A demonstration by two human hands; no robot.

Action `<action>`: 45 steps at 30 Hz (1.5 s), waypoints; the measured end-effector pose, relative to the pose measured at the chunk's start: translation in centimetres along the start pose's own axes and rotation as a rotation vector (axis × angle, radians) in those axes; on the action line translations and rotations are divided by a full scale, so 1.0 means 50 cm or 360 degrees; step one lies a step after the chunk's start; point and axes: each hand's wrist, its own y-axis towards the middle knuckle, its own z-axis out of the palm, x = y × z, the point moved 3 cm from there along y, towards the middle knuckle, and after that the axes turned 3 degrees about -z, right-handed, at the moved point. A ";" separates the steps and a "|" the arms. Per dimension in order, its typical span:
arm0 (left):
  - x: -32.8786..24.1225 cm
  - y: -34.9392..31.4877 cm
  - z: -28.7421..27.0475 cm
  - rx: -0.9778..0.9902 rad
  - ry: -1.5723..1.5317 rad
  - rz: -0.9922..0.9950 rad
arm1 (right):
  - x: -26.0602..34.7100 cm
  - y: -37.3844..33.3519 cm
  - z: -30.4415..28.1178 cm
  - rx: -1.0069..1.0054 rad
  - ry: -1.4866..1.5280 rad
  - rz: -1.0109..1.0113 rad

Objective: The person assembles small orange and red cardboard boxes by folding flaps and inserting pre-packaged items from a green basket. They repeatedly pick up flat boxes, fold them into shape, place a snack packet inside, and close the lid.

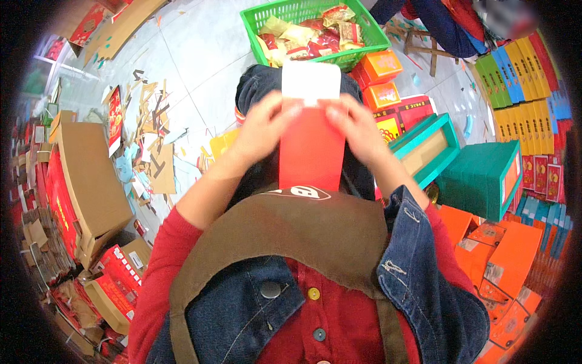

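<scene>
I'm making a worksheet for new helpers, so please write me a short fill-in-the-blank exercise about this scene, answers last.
1. The left hand and right hand hold a flat rectangular piece, white beyond the thumbs and ____ nearer the body.
2. The slatted plastic basket of wrapped packets is ____.
3. The large brown cardboard box stands on the person's ____ side.

Missing words: red; green; left.

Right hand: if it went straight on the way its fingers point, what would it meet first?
Probably the white flap above the red piece; the right hand sits near its lower edge, though depth is unclear.
</scene>
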 end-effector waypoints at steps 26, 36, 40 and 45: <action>-0.020 -0.021 0.024 0.0006 -0.0960 0.0163 | 0.091 0.081 -0.041 0.0829 0.0457 0.0291; -0.032 -0.031 0.029 0.0053 -0.0933 0.0130 | 0.132 0.095 -0.046 0.0876 -0.0269 0.0168; -0.037 -0.031 0.021 0.0130 -0.0837 0.0099 | 0.132 0.091 -0.039 0.0802 -0.0388 -0.0247; -0.030 -0.033 0.023 0.0103 -0.0789 0.0151 | 0.129 0.084 -0.029 0.0682 -0.0319 -0.0193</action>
